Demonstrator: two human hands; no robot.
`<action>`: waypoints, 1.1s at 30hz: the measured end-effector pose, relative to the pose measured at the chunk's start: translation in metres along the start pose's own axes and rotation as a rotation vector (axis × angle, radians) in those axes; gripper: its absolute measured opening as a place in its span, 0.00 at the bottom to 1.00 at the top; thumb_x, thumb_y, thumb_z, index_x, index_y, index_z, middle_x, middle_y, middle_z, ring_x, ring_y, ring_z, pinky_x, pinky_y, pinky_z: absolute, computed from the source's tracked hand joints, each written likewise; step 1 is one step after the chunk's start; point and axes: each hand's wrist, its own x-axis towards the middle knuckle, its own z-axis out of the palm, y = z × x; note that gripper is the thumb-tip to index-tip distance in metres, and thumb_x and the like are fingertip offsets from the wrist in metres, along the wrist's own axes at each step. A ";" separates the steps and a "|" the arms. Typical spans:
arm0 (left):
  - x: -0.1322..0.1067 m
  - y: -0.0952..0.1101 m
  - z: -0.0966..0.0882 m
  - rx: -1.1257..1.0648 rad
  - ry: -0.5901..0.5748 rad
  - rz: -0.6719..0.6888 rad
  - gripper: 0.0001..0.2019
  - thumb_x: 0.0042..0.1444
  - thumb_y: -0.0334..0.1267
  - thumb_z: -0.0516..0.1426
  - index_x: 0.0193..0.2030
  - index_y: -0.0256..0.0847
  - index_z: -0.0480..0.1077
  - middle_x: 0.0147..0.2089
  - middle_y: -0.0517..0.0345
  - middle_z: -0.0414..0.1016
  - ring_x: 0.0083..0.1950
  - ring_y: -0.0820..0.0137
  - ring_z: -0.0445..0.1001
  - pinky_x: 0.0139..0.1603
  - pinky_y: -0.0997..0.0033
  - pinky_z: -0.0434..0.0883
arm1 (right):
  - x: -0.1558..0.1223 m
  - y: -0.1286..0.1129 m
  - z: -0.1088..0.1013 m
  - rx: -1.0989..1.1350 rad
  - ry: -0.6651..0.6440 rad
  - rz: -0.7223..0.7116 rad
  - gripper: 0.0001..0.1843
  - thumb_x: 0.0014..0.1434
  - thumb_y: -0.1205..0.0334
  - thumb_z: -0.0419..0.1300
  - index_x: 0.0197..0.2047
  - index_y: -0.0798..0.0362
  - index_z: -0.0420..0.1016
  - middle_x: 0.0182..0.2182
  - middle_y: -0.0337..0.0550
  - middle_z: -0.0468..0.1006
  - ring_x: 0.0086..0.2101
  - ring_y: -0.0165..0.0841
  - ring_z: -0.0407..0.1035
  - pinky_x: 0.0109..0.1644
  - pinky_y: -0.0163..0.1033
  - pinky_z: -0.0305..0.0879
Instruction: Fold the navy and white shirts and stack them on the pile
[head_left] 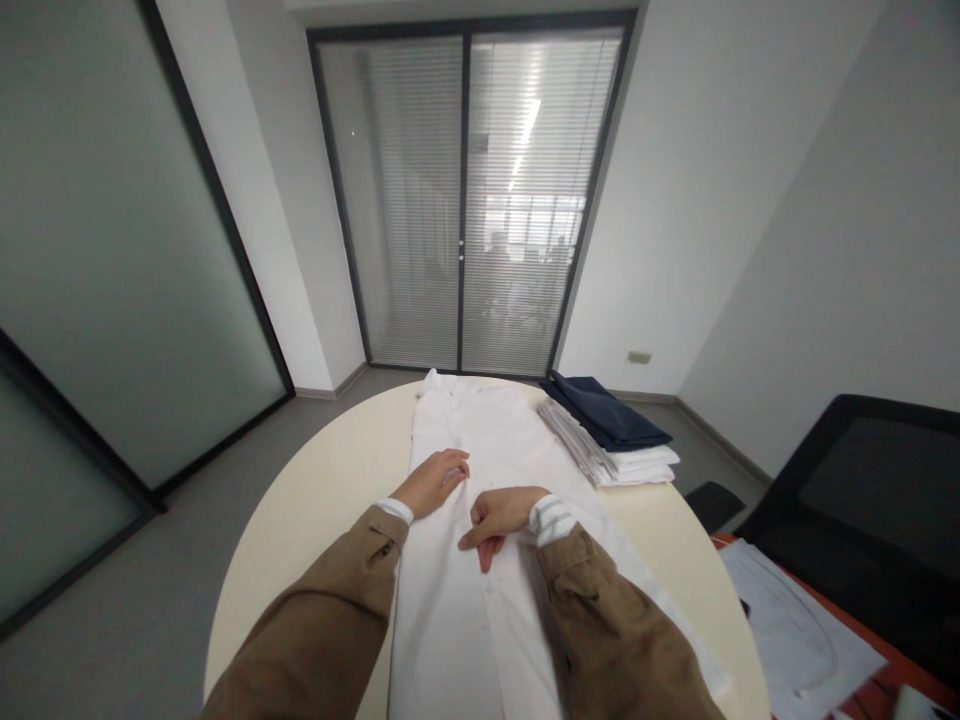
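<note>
A white shirt (pixel 480 450) lies flat and lengthwise on a round cream tabletop (pixel 330 470), running from the bottom edge of the frame up to the tabletop's far rim at the centre. Both of the person's hands rest on it near the middle of the frame, close together but not touching.

The left hand (pixel 435 482) lies on the cloth just left of the shirt's centre line. Its fingers (pixel 454 468) are bent with the tips down on the fabric; it cannot be told whether they pinch any of it. The right hand (pixel 501 515) sits just to the lower right of the left one, knuckles up and fingers curled, with two of them pointing toward the lower left and pressed on the shirt's centre strip. Whether this hand grips a fold of cloth cannot be told either. Brown sleeves (pixel 337 620) cover both forearms.

To the right of centre, a stack of folded clothes (pixel 611 440) sits at the tabletop's edge, just beside the shirt, dark blue on top of white. A black chair (pixel 862 500) stands at the right of the frame, and paper sheets (pixel 795 630) lie at the lower right.
</note>
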 end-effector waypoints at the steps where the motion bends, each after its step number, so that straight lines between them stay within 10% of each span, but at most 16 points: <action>1: 0.000 0.000 0.001 -0.004 0.012 -0.001 0.09 0.65 0.35 0.51 0.42 0.42 0.73 0.59 0.51 0.72 0.59 0.62 0.69 0.62 0.60 0.64 | -0.002 0.000 -0.001 -0.022 0.015 -0.019 0.20 0.61 0.55 0.61 0.23 0.59 0.79 0.26 0.46 0.82 0.32 0.29 0.74 0.33 0.26 0.65; 7: 0.000 -0.001 0.013 0.051 0.001 0.001 0.09 0.64 0.34 0.52 0.41 0.41 0.74 0.57 0.48 0.73 0.59 0.61 0.69 0.62 0.58 0.64 | -0.002 0.005 -0.004 0.019 -0.087 0.025 0.22 0.54 0.46 0.67 0.27 0.60 0.79 0.26 0.43 0.82 0.32 0.26 0.76 0.28 0.24 0.60; 13: -0.001 -0.002 0.017 0.073 0.023 0.032 0.09 0.63 0.32 0.53 0.41 0.42 0.75 0.55 0.50 0.76 0.58 0.61 0.70 0.61 0.60 0.64 | -0.001 0.002 0.005 0.286 -0.152 -0.013 0.31 0.35 0.45 0.77 0.29 0.55 0.64 0.26 0.44 0.81 0.30 0.34 0.78 0.35 0.35 0.75; 21: -0.002 0.000 0.013 0.098 0.018 0.035 0.09 0.62 0.31 0.54 0.40 0.42 0.75 0.53 0.50 0.76 0.57 0.61 0.69 0.61 0.60 0.65 | -0.022 -0.019 0.034 0.200 -0.088 -0.179 0.41 0.41 0.48 0.74 0.54 0.52 0.63 0.20 0.28 0.75 0.21 0.31 0.74 0.27 0.33 0.74; 33: 0.000 0.005 0.009 0.212 0.061 0.064 0.10 0.68 0.38 0.50 0.46 0.43 0.73 0.52 0.54 0.77 0.55 0.64 0.73 0.61 0.60 0.65 | -0.024 0.021 0.058 0.118 -0.281 0.004 0.20 0.43 0.53 0.74 0.34 0.54 0.74 0.22 0.31 0.78 0.23 0.23 0.75 0.32 0.24 0.68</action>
